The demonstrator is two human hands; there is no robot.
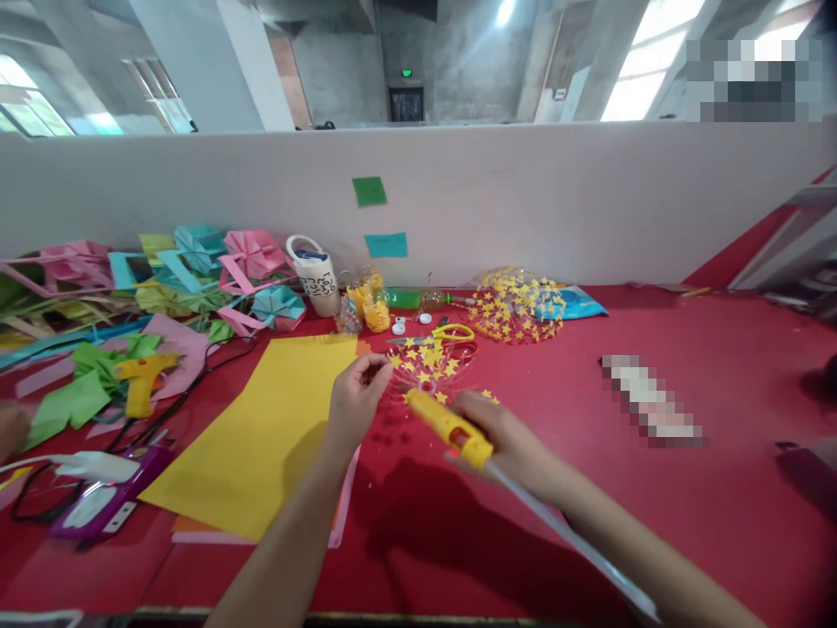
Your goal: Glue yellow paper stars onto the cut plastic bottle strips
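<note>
My right hand [500, 432] is wrapped round a yellow glue gun [451, 427], a long translucent glue stick trailing from its back end. The gun's tip points up and left at a clear dome-shaped piece [425, 362] covered with yellow stars. At the left edge of that piece is my left hand [361, 388], thumb and fingertips pinched together; what they hold is too small to make out. A few loose yellow stars [489, 397] lie just beyond my right hand. Yellow-handled scissors [454, 332] rest behind the clear piece.
Yellow paper sheets [261, 436] lie left of centre. Farther left are a second glue gun [140, 384], a purple power strip [111, 497], cables and folded paper shapes [255, 253]. A white cup [319, 283], bottle [405, 299] and another starred clear piece [516, 305] stand along the partition. Another person's hand [11, 432] shows far left.
</note>
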